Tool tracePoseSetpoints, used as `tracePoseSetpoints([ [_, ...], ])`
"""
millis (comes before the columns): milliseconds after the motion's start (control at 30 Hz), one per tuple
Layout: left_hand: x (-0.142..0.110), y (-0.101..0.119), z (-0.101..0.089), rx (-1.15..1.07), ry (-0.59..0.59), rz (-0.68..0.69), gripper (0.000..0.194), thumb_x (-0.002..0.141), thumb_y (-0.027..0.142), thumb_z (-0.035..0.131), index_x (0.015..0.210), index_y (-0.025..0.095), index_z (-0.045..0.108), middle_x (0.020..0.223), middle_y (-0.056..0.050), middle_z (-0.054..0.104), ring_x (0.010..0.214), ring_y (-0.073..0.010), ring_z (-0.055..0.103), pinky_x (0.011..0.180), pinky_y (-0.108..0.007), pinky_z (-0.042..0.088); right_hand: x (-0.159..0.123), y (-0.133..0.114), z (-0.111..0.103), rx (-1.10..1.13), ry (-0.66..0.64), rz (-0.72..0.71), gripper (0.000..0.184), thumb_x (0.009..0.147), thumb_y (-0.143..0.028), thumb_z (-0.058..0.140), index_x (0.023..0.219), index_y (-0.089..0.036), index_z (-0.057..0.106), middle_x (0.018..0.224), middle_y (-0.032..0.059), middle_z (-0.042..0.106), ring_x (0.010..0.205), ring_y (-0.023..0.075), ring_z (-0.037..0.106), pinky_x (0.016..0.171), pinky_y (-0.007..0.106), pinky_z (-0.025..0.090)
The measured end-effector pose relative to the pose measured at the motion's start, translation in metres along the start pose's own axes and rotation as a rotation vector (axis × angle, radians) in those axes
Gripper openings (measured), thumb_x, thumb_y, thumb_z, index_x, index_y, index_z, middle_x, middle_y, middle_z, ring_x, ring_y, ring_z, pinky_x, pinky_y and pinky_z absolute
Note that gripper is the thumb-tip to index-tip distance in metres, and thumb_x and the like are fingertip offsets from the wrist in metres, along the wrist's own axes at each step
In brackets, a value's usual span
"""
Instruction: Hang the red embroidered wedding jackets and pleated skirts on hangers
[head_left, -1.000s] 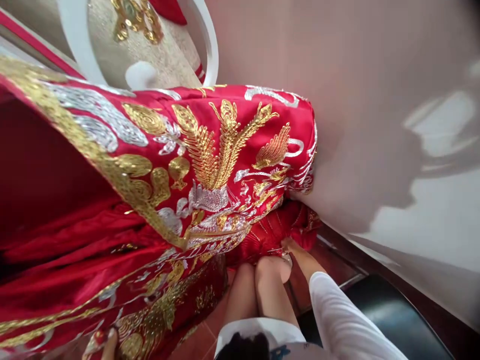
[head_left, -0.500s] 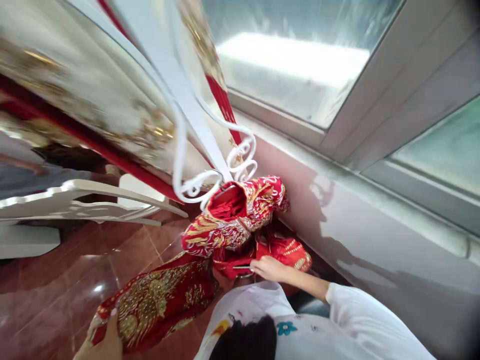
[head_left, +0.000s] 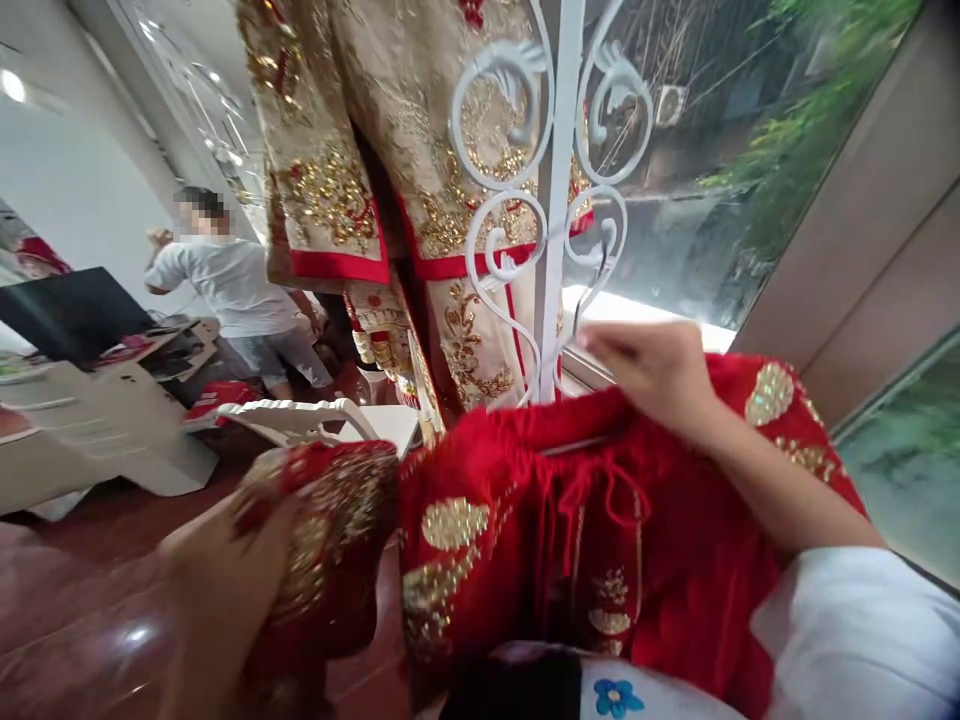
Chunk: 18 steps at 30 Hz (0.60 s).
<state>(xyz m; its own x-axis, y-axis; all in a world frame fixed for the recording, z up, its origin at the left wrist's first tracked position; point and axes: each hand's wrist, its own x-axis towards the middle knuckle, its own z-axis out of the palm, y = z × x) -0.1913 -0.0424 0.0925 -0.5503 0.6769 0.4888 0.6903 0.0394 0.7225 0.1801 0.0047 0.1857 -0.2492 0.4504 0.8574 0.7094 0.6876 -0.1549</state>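
A red skirt [head_left: 517,540] with a gathered drawstring waist and gold sequin motifs hangs spread in front of me. Inside its waistband shows the thin bar of a hanger [head_left: 574,447]. My right hand [head_left: 656,375] is closed above the waistband, pinching the hanger near its wire hook, which rises beside the white stand. Low on the left, my left hand [head_left: 232,560], somewhat blurred, is wrapped round a bunched part of red cloth [head_left: 330,520] thick with gold embroidery. Whether this cloth joins the skirt I cannot tell.
Straight ahead stands a white scrolled metal rack [head_left: 551,200], with a cream and gold garment [head_left: 442,200] behind it. A white chair [head_left: 300,420] and a desk with a black monitor [head_left: 82,310] are at left. A person [head_left: 232,280] stands further back. Windows [head_left: 697,180] line the right.
My view has tipped up from the floor to the rack and room. My right hand has raised the skirt and hanger. My left hand has come up with the embroidered cloth.
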Motion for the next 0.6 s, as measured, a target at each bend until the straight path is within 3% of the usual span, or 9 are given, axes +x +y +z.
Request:
tracePoseSetpoints([
  [133,0.026,0.036,0.040,-0.119,-0.144,0.180,0.044,0.060,0.058,0.052,0.044,0.018,0.047,0.043,0.000,0.043,0.047,-0.0131,0.037,0.049,-0.026,0.029,0.088,0.028,-0.005,0.089,0.106,0.121,0.033,0.085,-0.038,0.058,0.066,-0.011,0.065,0.046,-0.0032,0.037,0.046,0.0042,0.032,0.048,0.022,0.027],
  [233,0.038,0.043,0.064,-0.267,-0.164,0.131,0.045,0.062,0.058,0.048,0.043,0.019,0.039,0.045,0.001,0.038,0.049,-0.0114,0.032,0.049,-0.026,0.027,0.119,0.052,0.010,0.224,0.053,0.193,0.030,0.084,-0.035,0.058,0.071,-0.008,0.064,0.048,-0.0041,0.035,0.048,0.0036,0.032,0.048,0.019,0.029],
  [333,0.035,0.038,0.074,-0.349,-0.163,0.048,0.042,0.063,0.056,0.053,0.048,0.018,0.045,0.049,0.001,0.042,0.051,-0.0119,0.036,0.051,-0.025,0.031,0.123,0.066,0.033,0.329,-0.038,0.222,0.023,0.083,-0.028,0.059,0.073,-0.007,0.062,0.049,-0.0042,0.036,0.050,0.0042,0.034,0.048,0.018,0.031],
  [433,0.028,0.033,0.071,-0.400,-0.181,-0.018,0.040,0.063,0.054,0.059,0.054,0.016,0.050,0.053,0.000,0.046,0.054,-0.0124,0.039,0.052,-0.025,0.034,0.113,0.065,0.053,0.367,-0.124,0.278,0.019,0.083,-0.022,0.058,0.072,-0.007,0.061,0.048,-0.0040,0.036,0.049,0.0045,0.033,0.048,0.019,0.032],
  [600,0.029,0.026,0.060,-0.397,-0.102,-0.050,0.039,0.063,0.051,0.061,0.056,0.015,0.050,0.053,0.001,0.047,0.054,-0.0115,0.039,0.051,-0.025,0.034,0.105,0.058,0.061,0.382,-0.177,0.326,0.020,0.084,-0.022,0.055,0.073,-0.006,0.062,0.049,-0.0034,0.035,0.051,0.0055,0.034,0.049,0.021,0.032],
])
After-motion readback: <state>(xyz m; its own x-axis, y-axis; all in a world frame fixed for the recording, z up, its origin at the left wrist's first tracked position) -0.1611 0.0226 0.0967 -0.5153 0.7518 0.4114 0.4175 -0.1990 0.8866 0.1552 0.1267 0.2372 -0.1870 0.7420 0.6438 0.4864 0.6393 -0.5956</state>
